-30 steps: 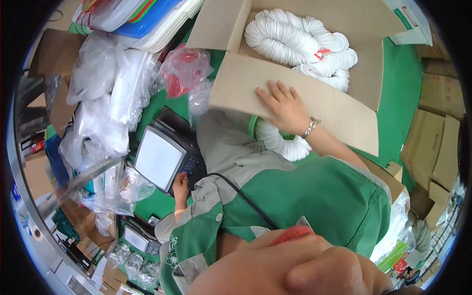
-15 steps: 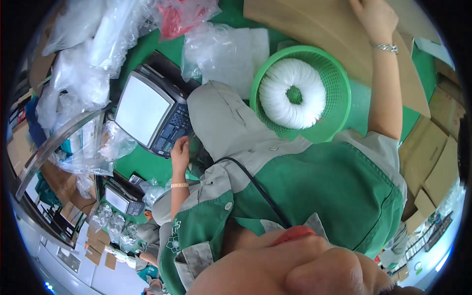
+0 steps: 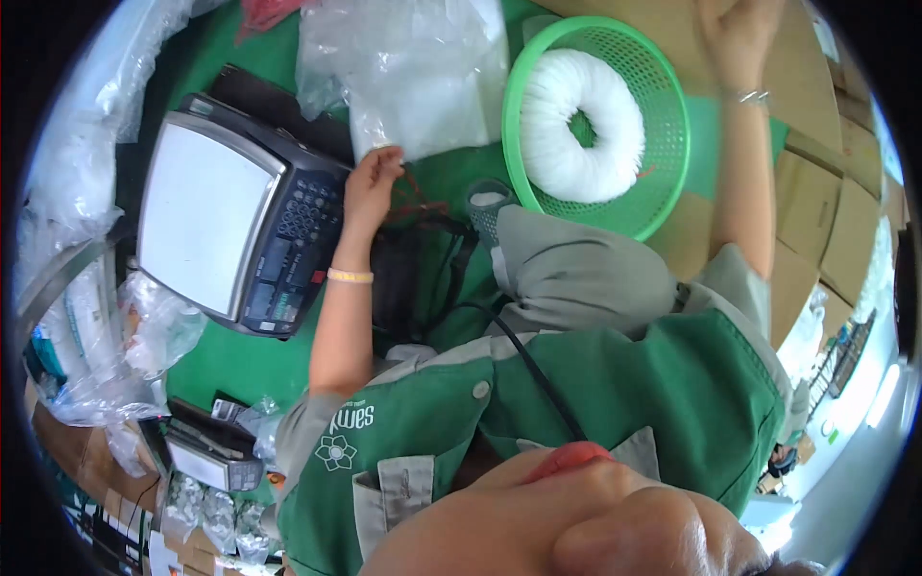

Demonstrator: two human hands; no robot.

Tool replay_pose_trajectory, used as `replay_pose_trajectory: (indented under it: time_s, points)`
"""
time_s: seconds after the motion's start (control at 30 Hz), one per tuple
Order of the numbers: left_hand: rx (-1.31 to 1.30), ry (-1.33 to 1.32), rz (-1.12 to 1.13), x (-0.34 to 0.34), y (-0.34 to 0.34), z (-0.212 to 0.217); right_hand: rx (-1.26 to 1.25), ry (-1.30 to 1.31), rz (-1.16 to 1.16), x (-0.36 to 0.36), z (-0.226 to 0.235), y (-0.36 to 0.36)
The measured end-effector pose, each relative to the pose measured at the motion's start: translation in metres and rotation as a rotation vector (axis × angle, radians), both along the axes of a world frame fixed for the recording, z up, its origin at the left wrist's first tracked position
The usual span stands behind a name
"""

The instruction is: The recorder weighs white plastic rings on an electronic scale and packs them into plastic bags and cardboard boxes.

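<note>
My left hand (image 3: 370,190) reaches past the scale, its fingers pinched together at the near edge of a flat stack of clear plastic bags (image 3: 423,86); it seems closed on the bag edge. Right beside that wrist stands a black digital scale (image 3: 209,216) with a white plate and a keypad. At upper right, my right hand (image 3: 738,38) is over a brown cardboard sheet (image 3: 812,86). Motion smears its fingers and the top edge cuts them off. Between my arms, a green plastic basket (image 3: 666,144) holds a ring-shaped white bundle (image 3: 581,125).
Clear plastic bags and film (image 3: 72,202) crowd the left side. A second scale (image 3: 206,461) stands lower left. Cardboard boxes (image 3: 807,202) are at the right. A black bag with a strap (image 3: 399,278) lies by my left forearm, on the green floor (image 3: 226,370).
My left hand has moved up and forward from beside the scale's keypad to the plastic bags. The view has shifted, with the scale appearing larger. My right hand stays over the cardboard.
</note>
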State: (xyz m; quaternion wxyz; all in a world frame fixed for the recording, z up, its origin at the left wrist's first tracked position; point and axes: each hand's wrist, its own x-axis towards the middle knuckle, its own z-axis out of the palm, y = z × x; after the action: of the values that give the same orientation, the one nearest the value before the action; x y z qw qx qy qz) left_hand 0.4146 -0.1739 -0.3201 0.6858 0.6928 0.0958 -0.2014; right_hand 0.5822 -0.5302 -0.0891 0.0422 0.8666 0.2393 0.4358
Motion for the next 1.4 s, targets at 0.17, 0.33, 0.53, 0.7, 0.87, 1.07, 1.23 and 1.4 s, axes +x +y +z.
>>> replay_pose_trajectory:
  time_s: [0.17, 0.33, 0.53, 0.7, 0.87, 1.07, 1.23, 1.4]
  points:
    - [-0.062, 0.091, 0.1, -0.021, 0.016, 0.001, 0.375, 1.336, -0.218, -0.146, -0.141, -0.006]
    - [-0.009, 0.071, 0.077, -0.056, 0.015, 0.011, 0.295, 1.476, -0.348, -0.229, -0.205, 0.016]
    - [-0.196, -0.032, -0.307, -0.087, -0.06, 0.05, 0.376, 1.235, -0.271, -0.17, -0.239, 0.073]
    - [0.137, -0.119, -0.436, -0.104, -0.102, 0.031, 0.955, 1.271, 0.012, -0.145, -0.194, 0.069]
    - [0.122, -0.076, -0.313, -0.078, -0.095, 0.04, 0.874, 0.799, -0.559, -0.193, -0.234, -0.091]
    - [0.047, -0.041, -0.226, -0.057, -0.095, 0.03, 0.811, 1.711, -0.64, -0.252, -0.258, -0.102]
    - [0.242, -0.106, -0.39, -0.052, -0.068, 0.041, 1.181, 1.482, -0.072, -0.229, -0.172, -0.047]
    - [0.76, -0.265, -0.526, -0.035, -0.076, 0.107, 0.542, 1.397, -0.394, -0.188, -0.099, -0.046]
